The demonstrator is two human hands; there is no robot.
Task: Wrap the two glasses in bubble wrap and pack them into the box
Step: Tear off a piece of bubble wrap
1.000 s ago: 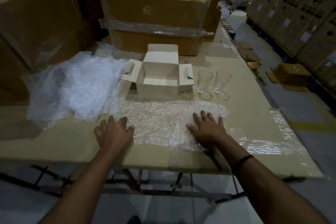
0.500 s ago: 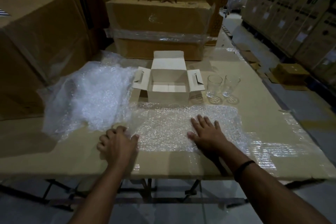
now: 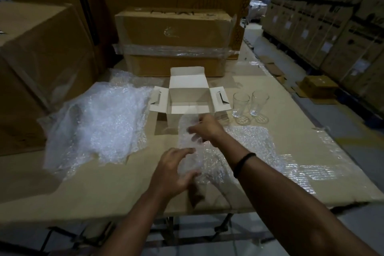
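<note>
Two clear glasses [image 3: 241, 104] [image 3: 258, 103] stand upright side by side on the cardboard-covered table, just right of a small white box [image 3: 188, 97] with its flaps spread open. A sheet of bubble wrap [image 3: 247, 141] lies in front of the glasses, and its left part is lifted off the table. My left hand [image 3: 172, 172] grips the near edge of that raised part. My right hand [image 3: 204, 128] pinches its far edge, in front of the box. Motion blurs the lifted wrap.
A loose heap of bubble wrap [image 3: 97, 127] lies left of the box. Large brown cartons [image 3: 174, 43] stand behind the box and at the left [image 3: 39, 72]. The table's near edge [image 3: 124, 212] runs below my hands. Stacked cartons line the aisle at right.
Both hands lay flat on the bubble wrap sheet before. Now they have closed on its left part and raised it off the table, the right hand moving toward the box.
</note>
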